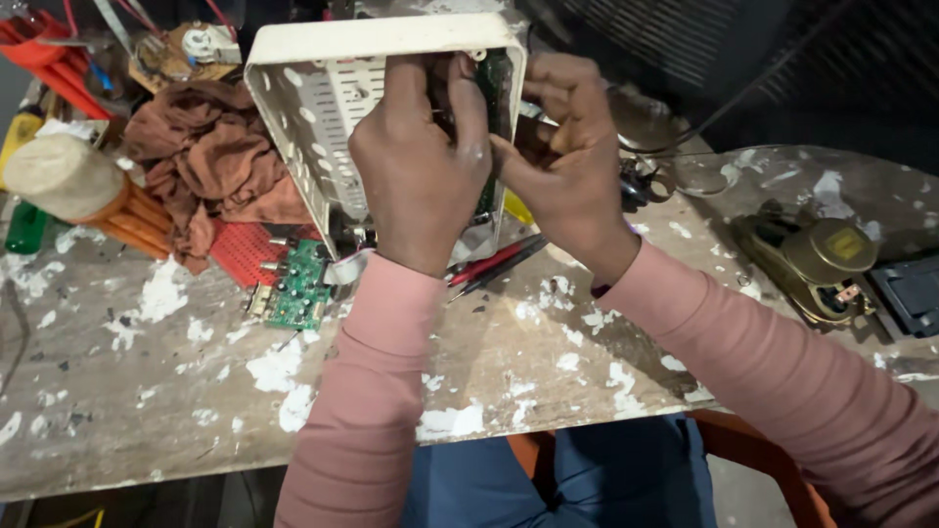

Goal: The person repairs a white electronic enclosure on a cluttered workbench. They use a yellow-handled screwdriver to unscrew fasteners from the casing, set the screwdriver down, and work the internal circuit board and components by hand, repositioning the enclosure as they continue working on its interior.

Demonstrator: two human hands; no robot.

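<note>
A casing (323,108) stands tilted on the surface (147,391), with the left hand (421,166) and right hand (567,156) at its open side. A cloth (210,161) lies left of it, a circuit board (298,288) just before it, a motor (817,264) far right.

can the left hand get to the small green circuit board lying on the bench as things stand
Probably yes. The left hand is inside the white casing, and the green circuit board lies uncovered on the bench just below it, with nothing in between.
</note>
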